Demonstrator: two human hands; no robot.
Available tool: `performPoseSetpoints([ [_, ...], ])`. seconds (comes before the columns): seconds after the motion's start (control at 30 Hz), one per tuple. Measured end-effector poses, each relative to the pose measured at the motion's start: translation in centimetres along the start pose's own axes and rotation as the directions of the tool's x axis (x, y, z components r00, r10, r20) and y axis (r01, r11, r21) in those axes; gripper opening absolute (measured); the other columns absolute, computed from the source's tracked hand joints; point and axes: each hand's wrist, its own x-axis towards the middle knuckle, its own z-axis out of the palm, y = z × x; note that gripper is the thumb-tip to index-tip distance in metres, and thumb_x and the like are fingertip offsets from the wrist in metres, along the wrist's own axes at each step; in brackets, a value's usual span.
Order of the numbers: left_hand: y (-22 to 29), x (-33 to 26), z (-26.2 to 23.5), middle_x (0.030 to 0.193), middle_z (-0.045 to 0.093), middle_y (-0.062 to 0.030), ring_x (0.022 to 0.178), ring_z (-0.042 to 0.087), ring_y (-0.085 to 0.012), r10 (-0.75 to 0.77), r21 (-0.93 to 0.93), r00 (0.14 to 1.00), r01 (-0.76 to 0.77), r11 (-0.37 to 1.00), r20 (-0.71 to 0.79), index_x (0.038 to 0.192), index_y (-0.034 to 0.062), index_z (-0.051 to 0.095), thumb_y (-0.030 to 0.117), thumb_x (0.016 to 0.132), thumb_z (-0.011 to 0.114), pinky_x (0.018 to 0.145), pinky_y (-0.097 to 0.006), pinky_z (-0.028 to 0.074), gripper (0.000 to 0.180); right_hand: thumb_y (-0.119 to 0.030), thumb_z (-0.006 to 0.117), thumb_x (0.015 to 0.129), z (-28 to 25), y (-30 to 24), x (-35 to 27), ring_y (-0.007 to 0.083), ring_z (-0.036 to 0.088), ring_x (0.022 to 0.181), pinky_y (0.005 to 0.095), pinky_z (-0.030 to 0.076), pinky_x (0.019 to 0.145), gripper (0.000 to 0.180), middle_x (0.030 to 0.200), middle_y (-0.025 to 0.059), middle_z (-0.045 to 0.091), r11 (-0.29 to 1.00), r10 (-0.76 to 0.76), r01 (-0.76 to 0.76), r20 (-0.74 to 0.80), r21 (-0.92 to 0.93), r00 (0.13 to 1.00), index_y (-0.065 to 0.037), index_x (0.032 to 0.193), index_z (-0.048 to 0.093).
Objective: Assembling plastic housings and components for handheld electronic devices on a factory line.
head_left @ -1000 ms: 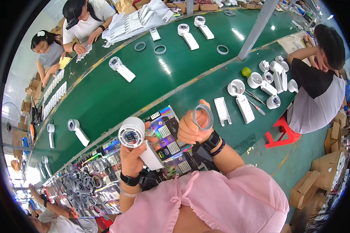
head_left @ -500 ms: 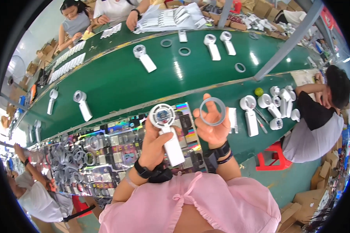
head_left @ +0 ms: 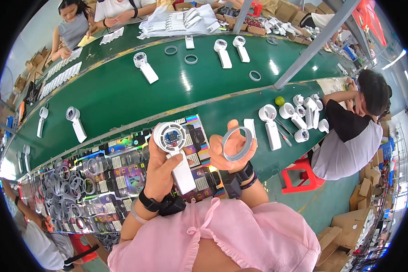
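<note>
My left hand (head_left: 160, 171) is wrapped round a white handheld fan (head_left: 183, 174), which stands tilted with its round head up. The head is uncovered at the front, showing a blue circuit board inside a slotted white rim. To the right, my right hand (head_left: 229, 152) grips a grey plastic ring (head_left: 235, 157) by its edge. The ring is tilted and apart from the fan head, with a gap between them. Below both hands lie dark printed packages under shiny plastic.
Many loose grey rings (head_left: 70, 183) are heaped at left. Several white fans (head_left: 271, 129) lie at right beside a green round fruit (head_left: 279, 100) and pens. More fans and rings sit on the green conveyor (head_left: 122, 104). A grey post (head_left: 310, 45) slants across. Co-workers sit around; a red stool (head_left: 301, 174) stands at right.
The whole view has shifted, so the scene sits farther left. My right hand has turned the ring, showing more of its side wall, and its fingers have curled in more. The fan stays in my left hand.
</note>
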Motion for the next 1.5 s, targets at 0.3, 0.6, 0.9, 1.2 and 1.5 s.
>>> performPoseSetpoints([
  [0.3, 0.5, -0.4, 0.5, 0.122, 0.051, -0.0087, 0.1, 0.06, -0.02, 0.036, 0.077, 0.999, -0.037, 0.996, 0.017, 0.147, 0.0155, 0.018, -0.007, 0.082, 0.054, 0.079, -0.035, 0.056, 0.077, -0.047, 0.053, 0.087, -0.2, 1.1, 0.0, 0.0244, 0.053, 0.061, 0.0285, 0.042, 0.052, 0.071, 0.118, 0.0304, 0.047, 0.996, -0.06, 0.055, 0.068, 0.065, 0.996, -0.019, 0.148, 0.03],
  [0.6, 0.4, -0.6, 0.0, 0.123, 0.05, -0.0094, 0.102, 0.06, -0.021, 0.022, 0.094, 1.0, -0.024, 0.995, 0.021, 0.143, 0.0137, 0.02, -0.007, 0.083, 0.053, 0.08, -0.034, 0.057, 0.072, -0.026, 0.083, 0.071, 3.0, 0.3, 0.9, 0.0277, 0.057, 0.074, 0.0298, 0.046, 0.057, 0.09, 0.127, 0.0309, 0.044, 0.954, -0.028, -0.047, -0.245, -0.295, 0.969, -0.016, 0.145, 0.033],
  [0.9, 1.0, -0.6, 0.0, 0.119, 0.051, -0.0096, 0.101, 0.06, -0.0193, 0.03, 0.085, 0.998, -0.035, 0.996, 0.061, 0.141, 0.0111, 0.024, -0.003, 0.083, 0.056, 0.08, -0.034, 0.058, 0.067, -0.008, 0.086, 0.063, 5.2, 1.1, 2.5, 0.0193, 0.062, 0.091, 0.0326, 0.052, 0.079, 0.087, 0.125, 0.0159, 0.052, 0.404, -0.213, -0.149, -0.251, -0.903, 0.944, 0.003, 0.137, 0.042],
  [1.2, 0.2, -0.7, -0.9, 0.131, 0.046, -0.0084, 0.121, 0.049, -0.0204, 0.104, 0.137, 0.994, -0.109, 0.985, 0.043, 0.146, 0.0133, 0.018, -0.007, 0.081, 0.058, 0.101, -0.037, 0.044, 0.079, -0.007, 0.086, 0.062, 5.8, 3.4, 4.0, 0.0173, 0.059, 0.077, 0.026, 0.05, 0.064, 0.061, 0.118, 0.015, 0.053, -0.47, -0.333, -0.069, 0.104, -0.88, 0.937, -0.005, 0.119, 0.062],
  [1.5, 1.2, -1.6, -0.4, 0.14, 0.041, -0.0081, 0.132, 0.04, -0.022, -0.022, -0.093, 0.996, 0.03, 0.995, 0.086, 0.15, 0.0145, 0.016, -0.014, 0.069, 0.052, 0.109, -0.037, 0.034, 0.093, -0.011, 0.086, 0.061, 5.3, 4.9, 3.9, 0.0151, 0.054, 0.076, 0.025, 0.045, 0.06, 0.058, 0.112, 0.0112, 0.055, -0.551, -0.329, -0.084, 0.123, -0.83, 0.936, -0.011, 0.116, 0.067],
])
